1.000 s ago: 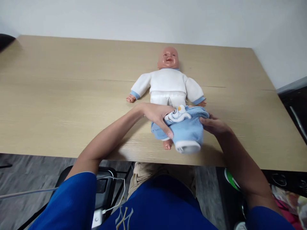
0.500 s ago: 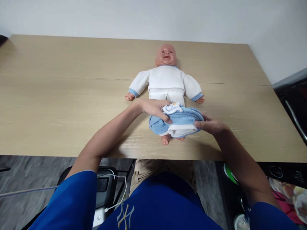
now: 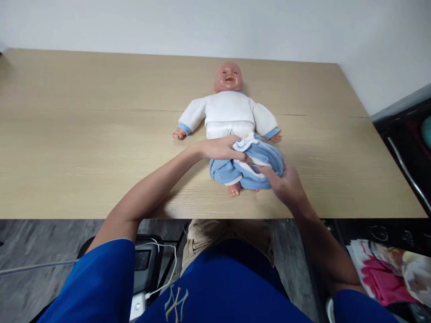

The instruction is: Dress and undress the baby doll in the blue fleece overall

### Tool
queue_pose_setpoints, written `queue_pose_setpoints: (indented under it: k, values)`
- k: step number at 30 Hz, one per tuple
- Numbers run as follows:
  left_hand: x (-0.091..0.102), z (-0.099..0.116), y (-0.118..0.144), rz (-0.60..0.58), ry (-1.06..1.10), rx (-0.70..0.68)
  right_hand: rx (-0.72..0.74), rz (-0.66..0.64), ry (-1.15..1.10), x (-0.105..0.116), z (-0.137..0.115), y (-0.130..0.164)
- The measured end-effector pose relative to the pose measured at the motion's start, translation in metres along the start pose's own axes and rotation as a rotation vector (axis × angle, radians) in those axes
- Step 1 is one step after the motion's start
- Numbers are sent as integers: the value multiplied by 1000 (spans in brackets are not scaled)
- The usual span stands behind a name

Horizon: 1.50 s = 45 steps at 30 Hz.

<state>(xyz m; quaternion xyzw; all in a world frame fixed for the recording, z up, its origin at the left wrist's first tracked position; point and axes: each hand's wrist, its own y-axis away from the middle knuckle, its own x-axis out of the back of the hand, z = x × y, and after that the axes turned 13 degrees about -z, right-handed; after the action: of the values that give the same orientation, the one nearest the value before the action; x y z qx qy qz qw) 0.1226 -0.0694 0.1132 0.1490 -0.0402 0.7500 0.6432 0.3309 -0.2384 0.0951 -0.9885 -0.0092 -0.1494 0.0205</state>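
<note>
A baby doll in a white top with blue cuffs lies on its back, head toward the wall. Over its legs, both my hands hold a bunched blue-and-white baby garment of soft cloth with a white cartoon patch. My left hand grips it by the left edge, thumb on top near the opening. At the garment's right side, my right hand has its thumb pressed at the white-lined opening and its fingers behind, mostly hidden. The doll's bare feet show below the cloth.
The doll lies on a light wooden table that meets a white wall. Below the front edge are a black case with a white cable, and at right a pink cloth among bags. A dark object with a metal bar stands beyond the table's right side.
My right hand has turned inward and its thumb has moved left over the garment's opening. The garment is more bunched and tilted. My left hand still holds it. The view has shifted slightly.
</note>
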Motion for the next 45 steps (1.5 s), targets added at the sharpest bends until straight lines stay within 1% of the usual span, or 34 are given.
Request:
queue_pose_setpoints:
  k: [3,5,6,8,11,13,16,21,23,25,28,30,32,34,38,42,45]
  values:
    - [-3,-3,-2,-97,-69,36,-107,81,84,-31,-8,39]
    - [-6,-4,-3,-152,-138,61,-148,154,150,-47,-7,57]
    - [-8,-5,-4,-162,-176,79,-161,202,197,-52,-3,63]
    - [-13,-3,-5,-135,-265,146,-171,305,322,-55,8,70]
    - [-21,1,-6,-75,-417,261,-102,421,485,-53,28,73]
    - [-25,3,-6,-54,-474,301,-54,433,503,-53,41,73]
    - [-30,2,-4,-44,-484,310,-90,370,390,-56,54,74]
    - [-32,-9,-1,-23,-473,240,-237,300,29,-57,63,73]
    - [-30,-15,0,-26,-408,178,-253,294,-70,-58,63,72]
    - [-28,-21,1,-22,-327,94,-243,305,-102,-61,64,70]
    - [-29,-28,4,-14,-230,-8,-186,337,-77,-66,66,65]
    - [-31,-29,6,18,-180,-44,-80,371,-57,-67,67,60]
    - [-35,-28,9,59,-130,-74,44,388,-52,-63,69,54]
    - [-37,-24,14,87,-109,-83,116,353,-39,-53,71,48]
    - [-35,-19,25,111,-154,-63,157,195,64,-20,69,34]
    - [-26,-21,37,124,-225,-41,180,-59,280,17,56,16]
    - [-23,-23,48,142,-363,-48,188,-240,371,35,45,3]
